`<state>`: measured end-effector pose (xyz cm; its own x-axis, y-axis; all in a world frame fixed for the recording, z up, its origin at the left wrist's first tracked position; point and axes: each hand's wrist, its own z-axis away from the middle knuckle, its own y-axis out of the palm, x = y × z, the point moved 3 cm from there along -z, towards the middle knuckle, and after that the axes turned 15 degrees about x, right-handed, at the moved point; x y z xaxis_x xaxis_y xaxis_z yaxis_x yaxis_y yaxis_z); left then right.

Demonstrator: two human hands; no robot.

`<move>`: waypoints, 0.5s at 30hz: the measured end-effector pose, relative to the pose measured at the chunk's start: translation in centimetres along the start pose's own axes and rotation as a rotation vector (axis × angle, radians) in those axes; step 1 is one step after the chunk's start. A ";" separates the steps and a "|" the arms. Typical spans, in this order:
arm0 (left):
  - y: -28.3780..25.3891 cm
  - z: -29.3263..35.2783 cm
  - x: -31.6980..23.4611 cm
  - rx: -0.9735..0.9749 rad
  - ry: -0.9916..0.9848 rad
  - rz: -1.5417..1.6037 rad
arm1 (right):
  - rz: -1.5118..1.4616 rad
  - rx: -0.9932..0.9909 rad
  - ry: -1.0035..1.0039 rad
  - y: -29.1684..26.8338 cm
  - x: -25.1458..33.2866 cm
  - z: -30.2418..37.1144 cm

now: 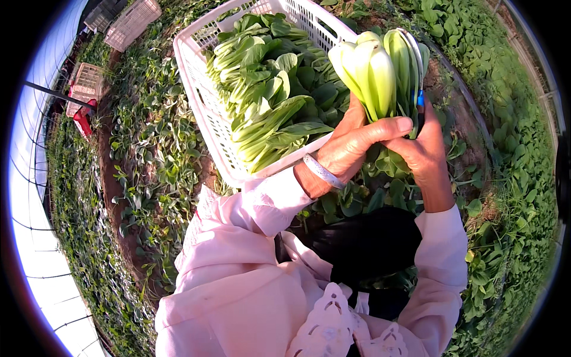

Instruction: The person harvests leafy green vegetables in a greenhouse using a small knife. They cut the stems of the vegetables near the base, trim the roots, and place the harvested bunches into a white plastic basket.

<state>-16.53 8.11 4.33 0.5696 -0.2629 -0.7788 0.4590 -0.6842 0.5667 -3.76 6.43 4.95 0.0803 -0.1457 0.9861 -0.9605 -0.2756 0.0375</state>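
A bunch of bok choy [375, 71] with pale green stalk bases pointing up is gripped between both of my hands, just right of the crate. My left hand [351, 143], with a silver bangle at its wrist, closes around the bunch, thumb laid across the front. From the other side my right hand [425, 143] closes on the same bok choy, the two hands touching. A thin tool with a blue part [420, 98] shows at my right fingers; most of it is hidden, so its kind is unclear. Leaves hang below the hands.
A white plastic crate [205, 128] holding piled bok choy [279, 89] stands ahead to the left. Leafy plants [505, 178] grow on both sides. Farther left are other crates [134, 24] and a red object [83, 121] near the curved plastic wall. A dark hose [470, 101] runs at right.
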 end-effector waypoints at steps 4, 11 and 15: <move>-2.5 3.8 -4.0 -0.085 -0.135 -0.314 | 0.147 0.093 0.031 2.0 -0.2 -5.0; -5.8 15.3 -6.5 -0.144 -0.017 -1.743 | 0.723 0.389 -0.239 7.1 -4.0 -16.9; -6.6 18.9 -3.7 0.017 0.012 -1.846 | 1.091 0.657 -0.204 13.0 -8.9 -22.2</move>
<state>-34.49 0.71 -1.62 -0.5842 0.7418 -0.3293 0.4233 -0.0677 -0.9034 -22.87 25.20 0.22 -0.5636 -0.7161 0.4117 -0.2494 -0.3277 -0.9113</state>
